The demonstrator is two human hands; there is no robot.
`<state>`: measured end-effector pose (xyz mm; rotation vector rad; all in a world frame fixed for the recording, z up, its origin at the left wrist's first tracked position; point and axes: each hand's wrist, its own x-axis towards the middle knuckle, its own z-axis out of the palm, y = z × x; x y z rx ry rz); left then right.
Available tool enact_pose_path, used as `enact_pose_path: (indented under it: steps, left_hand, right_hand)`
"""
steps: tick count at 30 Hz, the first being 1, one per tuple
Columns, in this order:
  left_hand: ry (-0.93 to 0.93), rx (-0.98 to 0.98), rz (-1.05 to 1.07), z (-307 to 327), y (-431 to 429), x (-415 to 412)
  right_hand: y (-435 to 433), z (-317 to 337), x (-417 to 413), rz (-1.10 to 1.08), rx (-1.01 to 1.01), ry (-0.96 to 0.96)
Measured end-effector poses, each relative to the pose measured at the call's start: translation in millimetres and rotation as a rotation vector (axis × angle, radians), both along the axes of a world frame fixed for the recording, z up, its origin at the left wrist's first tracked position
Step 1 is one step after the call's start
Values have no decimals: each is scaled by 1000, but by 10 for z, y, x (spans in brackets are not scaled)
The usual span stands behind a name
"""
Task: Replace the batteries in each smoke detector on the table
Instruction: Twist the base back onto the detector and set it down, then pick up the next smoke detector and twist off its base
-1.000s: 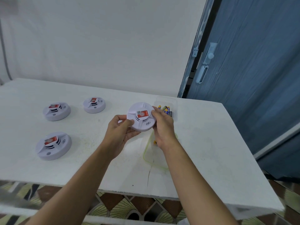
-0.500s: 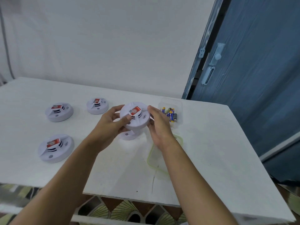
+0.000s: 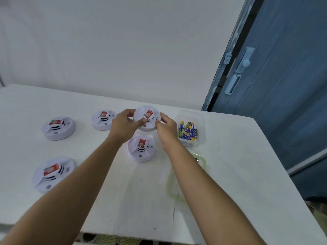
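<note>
White smoke detector [image 3: 146, 118] held above far-centre table [image 3: 230, 156], gripped at opposite rims by curled left hand [image 3: 123, 127] and right hand [image 3: 166, 131]. Second detector [image 3: 141, 149] just nearer, on table. Three other detectors [image 3: 59, 128] [image 3: 103, 120] [image 3: 54, 174] left; battery box [image 3: 200, 121] right.

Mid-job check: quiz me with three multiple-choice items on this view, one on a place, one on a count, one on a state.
1. Where is the clear battery box? A. left of every detector B. right of the held smoke detector C. on the floor
2. How many smoke detectors lie unheld on the table? A. two B. four C. six
3. The held smoke detector is: A. gripped by the left hand and right hand B. lying flat on the table C. inside the box
Answers: B, the box sits just past the right hand; B, four rest on the table; A, each hand grips its rim.
</note>
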<state>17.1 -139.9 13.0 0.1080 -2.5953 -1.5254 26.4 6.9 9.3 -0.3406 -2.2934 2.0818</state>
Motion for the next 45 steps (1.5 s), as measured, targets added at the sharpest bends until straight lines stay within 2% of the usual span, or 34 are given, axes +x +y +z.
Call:
enact_pose_path:
  steps: [6, 12, 20, 27, 30, 34, 38, 42, 45]
  left_hand:
    - [-94, -145, -45, -179, -35, -229]
    - [-150, -159, -76, -327, -85, -246]
    - [-173, -170, -110, -337, -123, -223]
    - [-206, -270, -203, -211, -196, -147]
    - [-170, -309, -267, -122, -331, -41]
    - [-71, -373, -303, -9, -659, 168]
    - [-10, -543, -262, 61, -1037, 454]
    - [-112, -759, -182, 44, -1442, 732]
    - [-274, -860, -121, 53, -1636, 962]
  right_hand:
    - [-86, -128, -160, -32, 160, -114]
    - [-87, -180, -156, -57, 263, -159]
    - [-133, -176, -163, -47, 321, -192]
    - [-181, -84, -87, -19, 310, -283]
    - [-280, -7, -2, -18, 423, -157]
    - [-562, 128, 253, 76, 302, 135]
    - [-914, 145, 498, 255, 264, 229]
    - [-1245, -30, 630, 398, 365, 234]
    - [-1465, -272, 633, 509, 588, 269]
